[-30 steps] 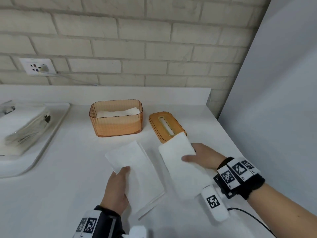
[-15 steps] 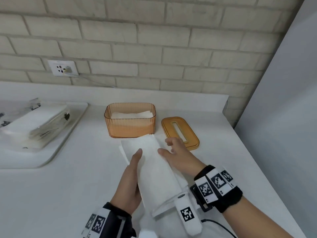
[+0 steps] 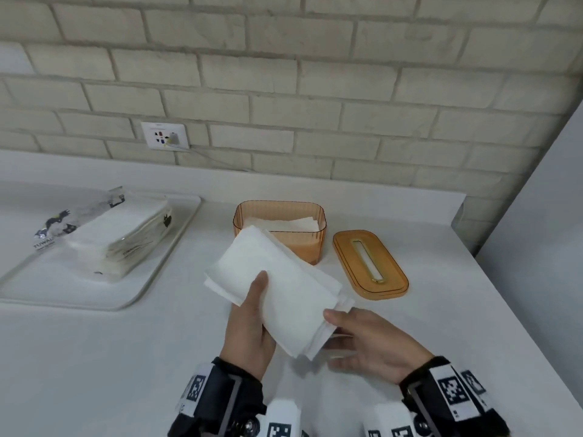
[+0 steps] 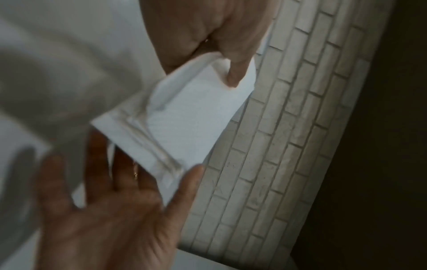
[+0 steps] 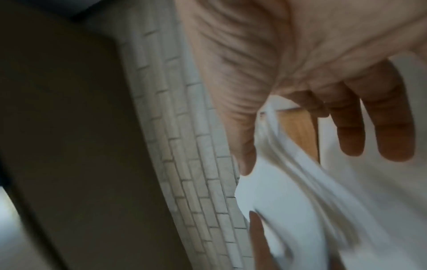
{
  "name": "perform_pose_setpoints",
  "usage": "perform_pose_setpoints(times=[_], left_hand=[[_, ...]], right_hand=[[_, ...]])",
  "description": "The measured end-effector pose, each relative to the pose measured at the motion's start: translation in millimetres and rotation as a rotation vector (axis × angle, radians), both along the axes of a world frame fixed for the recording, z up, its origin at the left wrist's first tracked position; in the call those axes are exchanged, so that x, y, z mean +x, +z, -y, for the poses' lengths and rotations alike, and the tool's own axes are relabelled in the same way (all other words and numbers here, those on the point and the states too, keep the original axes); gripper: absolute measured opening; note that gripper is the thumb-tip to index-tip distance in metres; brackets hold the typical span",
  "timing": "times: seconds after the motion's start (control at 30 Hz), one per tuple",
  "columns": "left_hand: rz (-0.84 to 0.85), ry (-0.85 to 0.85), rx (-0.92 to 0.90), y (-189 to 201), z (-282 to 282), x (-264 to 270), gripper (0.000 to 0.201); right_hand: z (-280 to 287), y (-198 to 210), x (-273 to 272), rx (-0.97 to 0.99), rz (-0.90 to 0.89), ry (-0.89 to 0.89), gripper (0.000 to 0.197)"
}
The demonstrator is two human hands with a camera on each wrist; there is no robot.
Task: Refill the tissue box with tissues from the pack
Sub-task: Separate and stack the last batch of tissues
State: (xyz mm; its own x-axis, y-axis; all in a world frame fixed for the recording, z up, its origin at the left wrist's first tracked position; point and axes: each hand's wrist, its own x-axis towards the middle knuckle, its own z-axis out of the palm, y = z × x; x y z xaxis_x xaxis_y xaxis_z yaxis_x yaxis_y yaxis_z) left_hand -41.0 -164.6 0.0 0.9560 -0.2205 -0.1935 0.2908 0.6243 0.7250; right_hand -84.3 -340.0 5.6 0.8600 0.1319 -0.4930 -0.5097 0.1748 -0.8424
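Observation:
A stack of white tissues (image 3: 284, 288) is lifted off the counter, its far end over the front wall of the orange tissue box (image 3: 312, 247). My left hand (image 3: 252, 313) grips the stack's left side, thumb on top. My right hand (image 3: 356, 335) pinches the near end, thumb above and fingers beneath. The box stands open with a few tissues (image 3: 284, 223) inside. Its orange slotted lid (image 3: 369, 264) lies flat to the right. In the left wrist view my left thumb presses the tissue stack (image 4: 191, 118). In the right wrist view the tissue stack (image 5: 300, 201) hangs from my right hand (image 5: 277, 64).
The opened tissue pack (image 3: 110, 234) lies on a white tray (image 3: 151, 279) at the left. A brick wall with a socket (image 3: 164, 135) runs behind the counter. The counter's right edge (image 3: 504, 298) meets a grey panel.
Two tissue piles lay apart on the counter a second ago. They are now one stack, raised off the surface in both hands and moved toward the box.

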Motion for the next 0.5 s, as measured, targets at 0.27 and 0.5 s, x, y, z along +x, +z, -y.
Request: perform_pose_setpoints(times=[0.27, 0.5], left_hand=[[0.029, -0.026, 0.011, -5, -29, 16, 0.064], [-0.038, -0.130, 0.153, -3, -32, 26, 0.043]], right_hand=[[-8, -4, 15, 0.252, 0.115, -0.172, 0.045], [-27, -3, 26, 0.181, 0.118, -0.121, 0.047]])
